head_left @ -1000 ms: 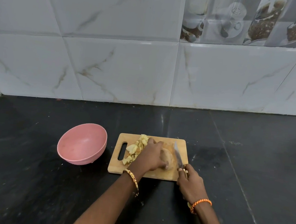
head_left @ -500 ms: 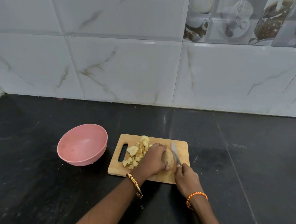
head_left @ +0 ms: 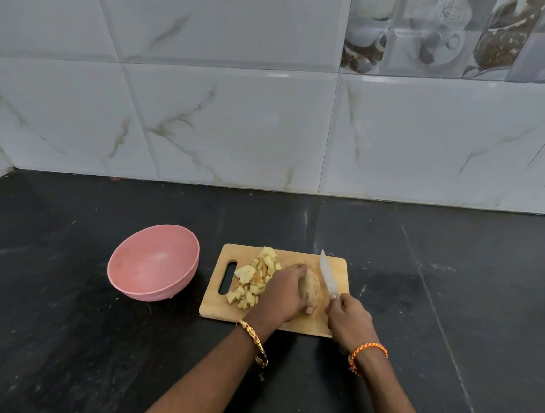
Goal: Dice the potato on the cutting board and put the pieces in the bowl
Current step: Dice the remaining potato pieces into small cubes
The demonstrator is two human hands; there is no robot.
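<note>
**Potato held on the board, knife at its right side**

The potato [head_left: 312, 287] lies near the middle of the board [head_left: 286, 324], its brown skin showing between the two hands. The left hand [head_left: 281, 293] curls over it from the left, fingers round the far side and thumb at the near end, gripping it. To the left of that hand a heap of pale pieces [head_left: 254, 281] sits on the board, beside the handle slot.

The right hand [head_left: 348, 320] is closed round the handle of the knife [head_left: 328, 273]. The blade points away from the person and leans slightly left, its edge just beside the right flank of the potato; whether it touches cannot be told.

The pink bowl [head_left: 154, 261] stands on the dark counter [head_left: 52, 335] just left of the board, apart from it, tipped a little toward the camera. Each wrist wears a bracelet. Behind the counter rises a wall of marbled white tiles [head_left: 225, 128].
</note>
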